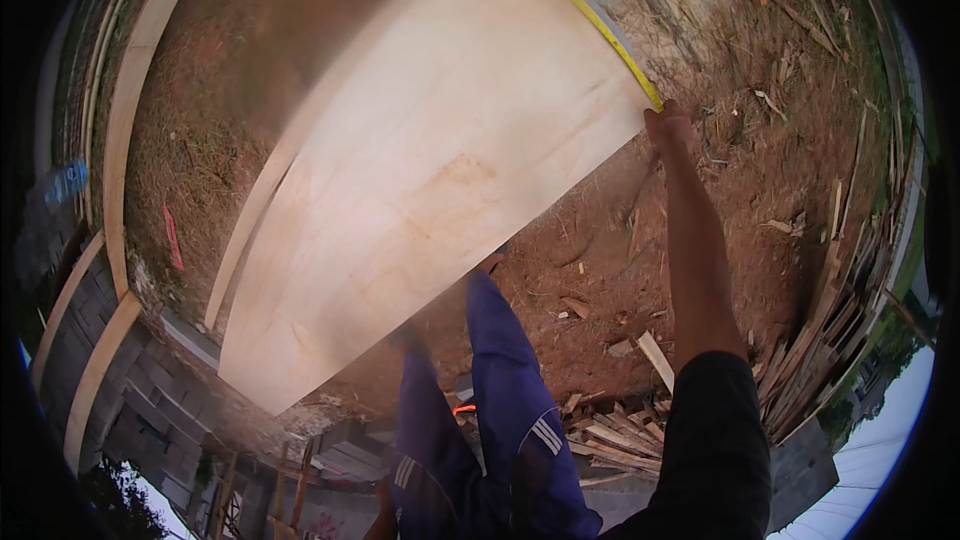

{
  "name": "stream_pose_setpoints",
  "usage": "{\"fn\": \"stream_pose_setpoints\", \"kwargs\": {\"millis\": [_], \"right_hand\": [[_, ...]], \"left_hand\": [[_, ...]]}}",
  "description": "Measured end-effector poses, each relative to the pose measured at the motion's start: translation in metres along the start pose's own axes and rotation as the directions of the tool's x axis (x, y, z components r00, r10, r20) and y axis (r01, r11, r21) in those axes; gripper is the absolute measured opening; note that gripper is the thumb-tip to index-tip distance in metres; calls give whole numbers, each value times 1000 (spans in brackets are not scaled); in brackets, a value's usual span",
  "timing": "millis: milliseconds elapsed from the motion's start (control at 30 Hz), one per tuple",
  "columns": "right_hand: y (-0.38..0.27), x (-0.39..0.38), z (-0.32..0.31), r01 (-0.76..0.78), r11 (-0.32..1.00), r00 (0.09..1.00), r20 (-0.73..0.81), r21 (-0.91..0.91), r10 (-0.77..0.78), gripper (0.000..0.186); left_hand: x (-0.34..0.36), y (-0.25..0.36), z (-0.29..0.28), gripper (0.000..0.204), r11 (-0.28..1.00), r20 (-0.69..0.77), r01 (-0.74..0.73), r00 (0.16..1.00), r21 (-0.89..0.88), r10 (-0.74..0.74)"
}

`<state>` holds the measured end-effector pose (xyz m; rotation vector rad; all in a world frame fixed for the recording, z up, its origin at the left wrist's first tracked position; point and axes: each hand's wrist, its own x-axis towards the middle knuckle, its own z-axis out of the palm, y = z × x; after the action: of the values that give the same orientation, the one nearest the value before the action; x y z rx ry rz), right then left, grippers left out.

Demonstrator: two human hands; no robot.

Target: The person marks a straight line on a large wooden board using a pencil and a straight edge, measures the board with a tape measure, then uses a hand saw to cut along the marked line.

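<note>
A large pale plywood sheet (430,140) lies tilted across the middle of the view. Along its far right edge runs the yellow blade of a tape measure (590,15), reaching from the top of the view down to the sheet's right corner. There my right hand (672,126) is closed on the end of the blade, against the corner. The tape's other end is out of view. Beside my left leg, a sliver of skin at the lower edge looks like part of my left hand (384,512); its fingers cannot be made out.
Long timber boards (130,120) stretch along the left, near stacked grey blocks (150,380). A narrow wood strip (255,210) lies by the sheet's left edge. Scrap wood (620,440) is heaped at lower right on reddish soil (620,240). My legs (510,370) stand at the sheet's near edge.
</note>
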<state>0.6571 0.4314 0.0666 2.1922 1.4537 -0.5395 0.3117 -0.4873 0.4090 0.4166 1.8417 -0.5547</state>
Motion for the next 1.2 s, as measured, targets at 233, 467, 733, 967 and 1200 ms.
{"fn": "stream_pose_setpoints", "kwargs": {"millis": [233, 467, 733, 967, 1200], "right_hand": [[-5, 0, 2, -25, 999, 999, -44, -23, 24, 57], [-2, 10, 4, -2, 1000, 1000, -24, -26, 1, 57], [-3, 9, 0, -14, 1000, 1000, -6, -19, 14, 58], [-6, 7, -3, -17, 1000, 1000, 8, -24, 17, 57], [-5, 7, -1, -14, 998, 1000, 9, -58, 15, 58]], "left_hand": [[-1, -9, 11, 30, 997, -34, -55, 998, 59, 57], [3, -14, 16, 32, 1000, -11, -19, 1000, -3, 19], [2, 0, 7, 32, 997, 17, 29, 999, -71, -27], [-9, -1, 12, 32, 995, 32, 25, 999, -95, -22], [-1, 7, 7, 36, 985, 37, 85, 996, -150, -80]]}}
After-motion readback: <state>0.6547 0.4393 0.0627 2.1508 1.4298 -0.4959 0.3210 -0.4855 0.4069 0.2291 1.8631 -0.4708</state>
